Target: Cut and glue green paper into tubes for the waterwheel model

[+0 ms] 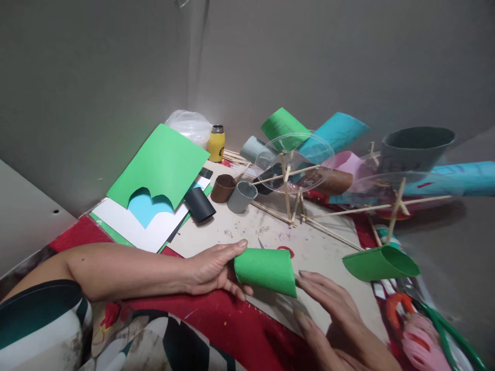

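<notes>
Sideways, green roll [266, 270] in L hand [214, 268] grip; R hand [328, 309] beside.

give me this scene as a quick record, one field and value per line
left hand: grips one end of the green paper roll, thumb on top
right hand: open and flat, fingertips at the roll's other end, contact unclear
surface: beige board on red cloth
behind: stick wheel with paper cups, green sheet, yellow bottle

1 head-worn camera looks forward and down, close over the left hand [211, 268] and right hand [328, 304], table [270, 226] beyond them.
</notes>
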### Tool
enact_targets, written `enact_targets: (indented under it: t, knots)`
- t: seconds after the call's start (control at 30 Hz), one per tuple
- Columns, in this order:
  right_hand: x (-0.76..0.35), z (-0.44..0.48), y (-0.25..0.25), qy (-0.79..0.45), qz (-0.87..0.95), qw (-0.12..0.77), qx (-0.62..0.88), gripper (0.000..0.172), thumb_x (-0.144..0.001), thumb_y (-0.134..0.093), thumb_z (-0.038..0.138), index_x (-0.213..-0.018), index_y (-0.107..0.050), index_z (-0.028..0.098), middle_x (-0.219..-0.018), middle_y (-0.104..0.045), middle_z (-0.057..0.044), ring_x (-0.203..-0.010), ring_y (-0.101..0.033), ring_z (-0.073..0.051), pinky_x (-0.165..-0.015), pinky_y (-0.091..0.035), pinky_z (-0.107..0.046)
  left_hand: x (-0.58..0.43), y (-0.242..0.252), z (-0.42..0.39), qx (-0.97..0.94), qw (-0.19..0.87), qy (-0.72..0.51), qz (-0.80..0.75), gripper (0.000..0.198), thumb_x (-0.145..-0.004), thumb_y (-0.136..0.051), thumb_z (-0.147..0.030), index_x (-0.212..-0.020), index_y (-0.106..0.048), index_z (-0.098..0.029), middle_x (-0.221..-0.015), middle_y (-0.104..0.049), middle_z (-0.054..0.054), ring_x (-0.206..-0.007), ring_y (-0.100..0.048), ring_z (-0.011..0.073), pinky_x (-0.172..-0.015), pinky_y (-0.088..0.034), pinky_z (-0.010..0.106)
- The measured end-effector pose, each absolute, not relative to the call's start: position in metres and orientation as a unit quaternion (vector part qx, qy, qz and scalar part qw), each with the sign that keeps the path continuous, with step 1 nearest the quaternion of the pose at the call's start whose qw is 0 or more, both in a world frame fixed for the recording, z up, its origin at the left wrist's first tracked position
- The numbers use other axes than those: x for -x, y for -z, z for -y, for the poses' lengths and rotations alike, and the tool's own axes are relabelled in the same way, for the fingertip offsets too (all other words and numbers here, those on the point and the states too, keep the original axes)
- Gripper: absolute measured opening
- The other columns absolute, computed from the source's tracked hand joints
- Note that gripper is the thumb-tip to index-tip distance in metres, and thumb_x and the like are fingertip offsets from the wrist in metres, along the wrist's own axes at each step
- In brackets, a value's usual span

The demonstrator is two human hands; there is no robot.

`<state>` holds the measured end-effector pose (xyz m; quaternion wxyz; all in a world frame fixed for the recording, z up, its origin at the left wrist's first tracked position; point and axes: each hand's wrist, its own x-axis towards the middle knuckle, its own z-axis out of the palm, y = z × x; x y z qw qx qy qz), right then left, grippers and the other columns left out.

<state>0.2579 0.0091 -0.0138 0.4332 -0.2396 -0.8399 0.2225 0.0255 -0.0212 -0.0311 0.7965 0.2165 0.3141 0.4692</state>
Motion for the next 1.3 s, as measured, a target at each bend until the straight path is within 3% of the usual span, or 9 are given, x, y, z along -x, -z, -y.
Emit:
enact_targets:
  t: [0.27, 0.43, 0.57, 0.73, 0.93, 1.3]
  knots:
    - [-0.246, -0.008, 0.001, -0.317, 0.859, 0.341, 0.213, 0.036, -0.092, -0.06, 0.013, -0.12, -0.071, 0.032, -0.111, -0.077, -0.001, -0.097, -0.073, -0.022, -0.09, -0.058, -0.028, -0.029, 0.029, 0.024, -0.279, 0.778, -0.461, -0.324, 0.065, -0.076, -0.068, -0.07, -0.108, -0.058, -0.014, -0.076, -0.067, 0.006, -0.059, -0.068, 0.0166, -0.053, -0.056, 0.025]
    - [-0.25, -0.011, -0.001, -0.368, 0.801, 0.347, 0.32, 0.021, -0.091, -0.065, 0.032, -0.106, -0.079, 0.027, -0.106, -0.079, -0.003, -0.092, -0.075, -0.025, -0.086, -0.06, -0.028, -0.026, 0.025, 0.025, -0.299, 0.776, -0.466, -0.303, 0.07, -0.078, -0.065, -0.07, -0.125, -0.052, -0.018, -0.089, -0.067, 0.008, -0.069, -0.071, 0.019, -0.059, -0.058, 0.029]
    - [-0.249, -0.012, -0.006, -0.395, 0.77, 0.333, 0.375, 0.03, -0.086, -0.069, 0.047, -0.092, -0.082, 0.021, -0.084, -0.08, -0.005, -0.078, -0.076, -0.026, -0.075, -0.062, -0.028, -0.025, 0.02, 0.029, -0.349, 0.749, -0.469, -0.312, 0.067, -0.08, -0.071, -0.059, -0.131, -0.048, -0.023, -0.093, -0.063, 0.005, -0.075, -0.07, 0.0167, -0.064, -0.056, 0.027]
    - [-0.25, -0.009, -0.007, -0.456, 0.758, 0.269, 0.382, 0.034, -0.088, -0.066, 0.05, -0.085, -0.08, 0.019, -0.074, -0.076, -0.004, -0.067, -0.072, -0.024, -0.065, -0.06, -0.027, -0.026, 0.018, 0.033, -0.403, 0.719, -0.463, -0.328, 0.064, -0.078, -0.075, -0.055, -0.128, -0.052, -0.023, -0.096, -0.058, 0.003, -0.069, -0.061, 0.0105, -0.066, -0.05, 0.026]
    - [-0.252, -0.011, -0.008, -0.552, 0.728, 0.196, 0.356, 0.042, -0.09, -0.062, 0.057, -0.101, -0.078, 0.02, -0.084, -0.078, -0.006, -0.077, -0.071, -0.024, -0.08, -0.06, -0.036, -0.027, 0.019, 0.039, -0.441, 0.697, -0.435, -0.361, 0.068, -0.076, -0.078, -0.053, -0.131, -0.053, -0.02, -0.073, -0.05, -0.005, -0.06, -0.041, 0.0063, -0.059, -0.031, 0.02]
    - [-0.25, -0.018, -0.009, -0.566, 0.744, 0.175, 0.309, 0.037, -0.093, -0.06, 0.051, -0.111, -0.077, 0.024, -0.091, -0.079, -0.006, -0.076, -0.072, -0.022, -0.086, -0.059, -0.037, -0.026, 0.019, 0.04, -0.468, 0.688, -0.415, -0.369, 0.065, -0.078, -0.075, -0.053, -0.131, -0.053, -0.022, -0.073, -0.047, -0.005, -0.061, -0.041, 0.0078, -0.06, -0.032, 0.022]
